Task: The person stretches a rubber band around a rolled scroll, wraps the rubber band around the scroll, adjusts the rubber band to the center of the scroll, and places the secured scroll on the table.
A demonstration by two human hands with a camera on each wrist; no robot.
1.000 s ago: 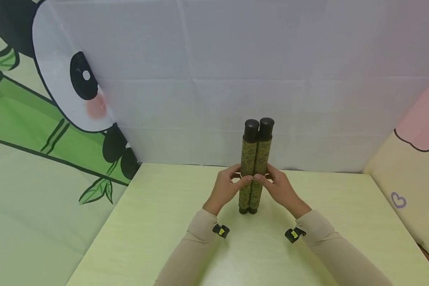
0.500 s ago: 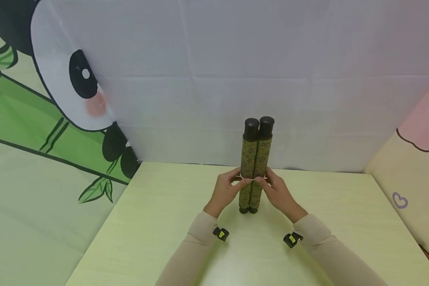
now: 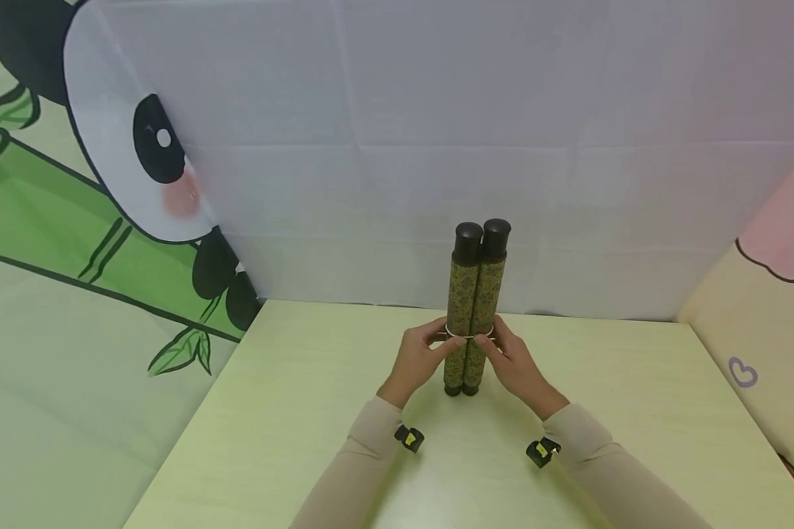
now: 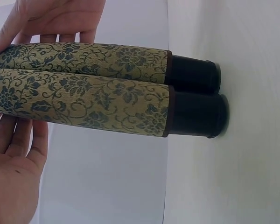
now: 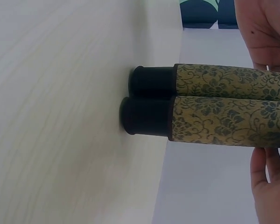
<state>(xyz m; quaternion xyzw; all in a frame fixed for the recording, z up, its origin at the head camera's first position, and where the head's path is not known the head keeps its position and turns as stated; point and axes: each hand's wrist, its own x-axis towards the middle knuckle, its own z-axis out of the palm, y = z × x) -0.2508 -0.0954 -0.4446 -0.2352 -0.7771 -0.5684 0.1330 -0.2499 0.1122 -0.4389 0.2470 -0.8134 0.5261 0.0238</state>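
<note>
Two rolled scrolls in gold cloth with a dark floral pattern stand upright side by side, the left scroll (image 3: 461, 294) against the right scroll (image 3: 490, 294). Black end caps (image 4: 198, 114) of theirs rest at the table. A thin white band (image 3: 468, 337) loops round both, a little below mid-height. My left hand (image 3: 417, 361) pinches the band at the left side, thumb in front and fingers behind. On the other side my right hand (image 3: 517, 371) pinches it the same way. In the right wrist view the band is hidden.
The pale table (image 3: 291, 411) runs back to a white cloth wall (image 3: 370, 191). A panda and bamboo print (image 3: 99, 213) covers the left side; a printed cloth (image 3: 744, 345) hangs at the right. A small black device (image 3: 409, 438) sits at the left wrist.
Both hands have moved slightly down along the scrolls, and the white band has slid down with them. The scrolls stay standing in place.
</note>
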